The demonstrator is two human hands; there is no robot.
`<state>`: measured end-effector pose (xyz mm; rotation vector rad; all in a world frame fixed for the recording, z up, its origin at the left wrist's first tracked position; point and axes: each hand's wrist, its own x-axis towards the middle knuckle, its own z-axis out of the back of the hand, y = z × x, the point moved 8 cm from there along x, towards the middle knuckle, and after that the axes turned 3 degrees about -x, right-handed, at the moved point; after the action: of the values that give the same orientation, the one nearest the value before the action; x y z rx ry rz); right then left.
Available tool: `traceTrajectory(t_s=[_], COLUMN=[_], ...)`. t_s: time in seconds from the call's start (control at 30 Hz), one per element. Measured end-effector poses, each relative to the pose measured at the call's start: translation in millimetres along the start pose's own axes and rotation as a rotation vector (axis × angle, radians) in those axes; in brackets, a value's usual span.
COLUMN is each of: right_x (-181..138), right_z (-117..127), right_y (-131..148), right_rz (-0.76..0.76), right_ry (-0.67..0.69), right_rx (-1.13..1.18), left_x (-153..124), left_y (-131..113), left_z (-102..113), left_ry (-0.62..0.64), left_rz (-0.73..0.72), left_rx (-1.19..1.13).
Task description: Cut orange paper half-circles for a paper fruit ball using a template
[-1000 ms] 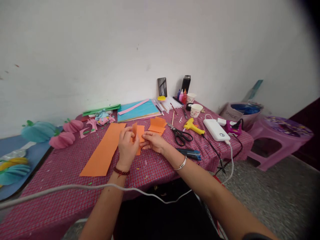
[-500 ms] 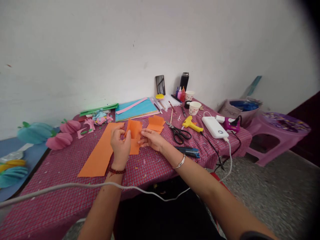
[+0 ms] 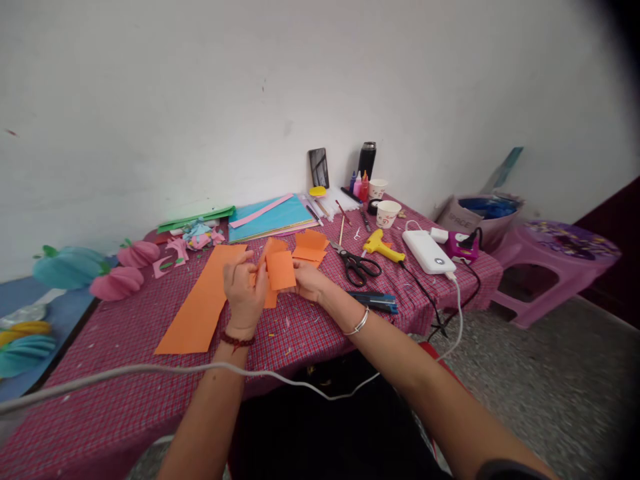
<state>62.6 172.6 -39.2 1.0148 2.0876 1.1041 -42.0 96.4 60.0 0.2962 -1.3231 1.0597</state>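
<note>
While one creased piece [image 3: 311, 240] is resting at right and a long sheet [image 3: 200, 313] is lying unfolded at left, the left hand [image 3: 244, 293] and right hand [image 3: 309, 283] are gripping part-folded orange paper [image 3: 281, 271] inside the front edge of the surface [image 3: 125, 340].

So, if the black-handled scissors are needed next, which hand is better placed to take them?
Probably the right hand: the scissors lie close by, to its right, while the left hand is farther away, across the folded orange paper.

Orange paper [image 3: 281, 270], red checked cloth [image 3: 115, 337], seemingly floral stool [image 3: 575, 245]
</note>
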Motion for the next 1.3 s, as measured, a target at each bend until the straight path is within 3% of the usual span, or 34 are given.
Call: traceTrajectory(t_s=[0.1,0.17,0.23,0.3,0.37,0.6,0.73,0.87,0.93,1.0,1.07,1.13,1.2,1.27,1.3], right_x=[1,2,4,5,5,3,1,-1,0,0,0,-2,-4,-4,-3], right_z=[3,8,14,19,22,13,9,7,4,0,-4,-12,-17,-10,2], right_y=[0,0,-1,-2,-1,1,4,7,6,3,0,1,10,30,47], right_rz=[-0.007,-0.013,-0.019,-0.019,-0.014,0.011,0.033,0.055,0.062,0.065,0.086,0.144,0.222,0.287,0.314], right_ry=[-0.044,-0.093,-0.143,-0.188,-0.212,-0.179,-0.152,-0.113,-0.070,-0.034,-0.010,0.025,0.056,-0.018,-0.142], right_rx=[-0.021,-0.034,-0.045,-0.061,-0.078,-0.120,-0.116,-0.094,-0.117,-0.176,-0.257,-0.367,-0.594,-0.924,-1.130], left_x=[4,4,0,-4,-5,-9,-13,-15,-13,-11,-18,-33,-46,-48,-45], left_y=[10,29,53,70,72,33,15,8,11,22,40,54,54,55,58], left_z=[18,33,37,27,13,-28,-42,-45,-41,-32,-28,-45,-67,-71,-66], left_ry=[-0.171,-0.336,-0.411,-0.344,-0.213,0.153,0.320,0.398,0.341,0.170,0.007,0.036,0.167,0.158,0.083], left_rz=[0.115,0.278,0.465,0.584,0.596,0.286,0.182,0.156,0.184,0.301,0.531,0.834,1.064,1.156,1.167], left_rx=[-0.030,-0.098,-0.231,-0.339,-0.333,-0.054,-0.048,-0.094,-0.122,-0.174,-0.336,-0.622,-0.907,-1.072,-1.114])
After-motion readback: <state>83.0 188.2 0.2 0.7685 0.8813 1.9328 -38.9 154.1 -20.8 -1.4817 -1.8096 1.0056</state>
